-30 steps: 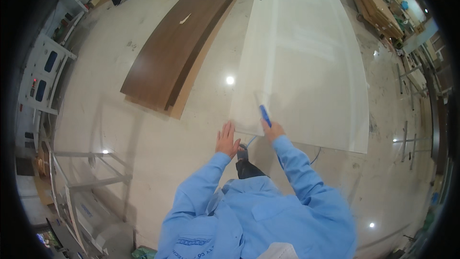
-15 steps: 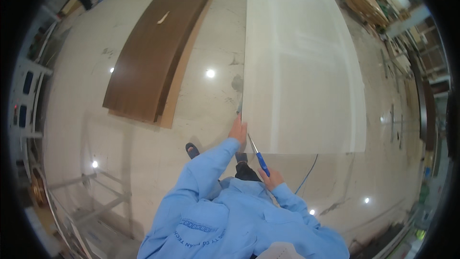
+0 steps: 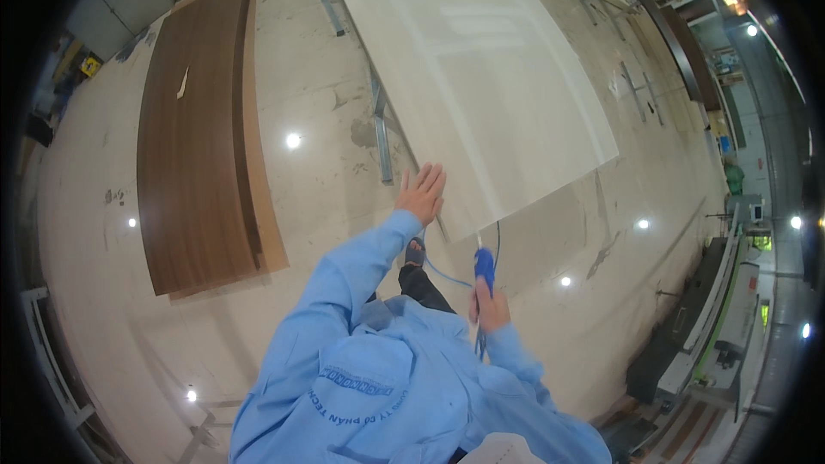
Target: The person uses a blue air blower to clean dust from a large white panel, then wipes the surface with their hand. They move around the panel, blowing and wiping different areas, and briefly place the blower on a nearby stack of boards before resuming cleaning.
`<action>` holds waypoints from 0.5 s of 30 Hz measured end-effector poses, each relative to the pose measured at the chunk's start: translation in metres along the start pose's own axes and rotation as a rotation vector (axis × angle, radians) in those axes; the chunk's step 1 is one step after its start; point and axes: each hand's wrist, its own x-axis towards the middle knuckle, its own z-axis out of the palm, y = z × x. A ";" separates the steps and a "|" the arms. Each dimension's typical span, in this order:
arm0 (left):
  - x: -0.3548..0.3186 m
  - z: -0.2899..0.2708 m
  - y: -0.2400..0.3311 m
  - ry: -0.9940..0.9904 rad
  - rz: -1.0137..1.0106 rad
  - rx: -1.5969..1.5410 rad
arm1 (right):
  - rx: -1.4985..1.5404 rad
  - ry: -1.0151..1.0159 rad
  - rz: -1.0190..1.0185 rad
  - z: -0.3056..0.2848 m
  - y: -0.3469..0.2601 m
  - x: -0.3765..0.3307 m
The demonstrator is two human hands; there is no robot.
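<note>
Long off-white flat panel (image 3: 524,112) lies just ahead of my grip. Right hand (image 3: 492,308) closed round a blue-handled tool (image 3: 485,263) with a thin shaft, tip by the panel's near edge (contact: can't tell). Left hand (image 3: 420,195) empty, fingers laid out at its left edge. Surface looks whole; how much is done or left, can't judge. Further left: dark-brown wood-grain panel (image 3: 193,155).

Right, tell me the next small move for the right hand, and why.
Probably ease the blue-handled tool in the right hand onto the near edge of the white panel: the tool points that way, though contact is unclear, and the left hand lies at the panel's left edge, perhaps bracing it.
</note>
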 end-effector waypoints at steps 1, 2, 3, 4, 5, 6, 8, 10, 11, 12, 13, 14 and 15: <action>0.002 -0.006 -0.002 -0.051 0.011 0.008 | 0.069 0.045 -0.007 0.016 -0.008 0.017; 0.005 -0.012 -0.005 -0.121 -0.005 0.070 | 0.100 0.049 0.012 0.032 -0.015 0.036; 0.008 -0.019 -0.009 -0.112 0.026 0.038 | 0.126 0.047 0.036 0.047 -0.020 0.055; 0.011 -0.024 -0.013 -0.126 0.032 0.051 | 0.120 0.016 0.018 0.060 -0.023 0.069; 0.014 -0.029 -0.020 -0.202 0.041 0.033 | 0.113 0.005 0.004 0.073 -0.025 0.082; 0.017 -0.033 -0.027 -0.163 0.025 0.074 | 0.096 0.012 0.019 0.082 -0.029 0.094; 0.022 -0.037 -0.044 -0.188 -0.011 0.094 | 0.108 -0.013 -0.075 0.095 -0.042 0.114; 0.025 -0.035 -0.059 -0.156 0.047 0.113 | 0.121 -0.012 -0.105 0.102 -0.066 0.138; 0.026 -0.033 -0.065 -0.199 0.068 0.110 | 0.138 -0.001 -0.102 0.106 -0.082 0.154; 0.026 -0.031 -0.070 -0.168 0.075 0.001 | 0.179 -0.026 -0.143 0.112 -0.100 0.172; 0.025 -0.030 -0.073 -0.194 0.069 -0.118 | 0.241 0.020 -0.073 0.120 -0.120 0.192; 0.024 -0.030 -0.075 -0.176 0.042 -0.191 | 0.331 0.031 -0.045 0.131 -0.141 0.214; 0.020 -0.034 -0.076 -0.263 -0.150 -0.714 | 0.435 0.058 0.014 0.144 -0.162 0.237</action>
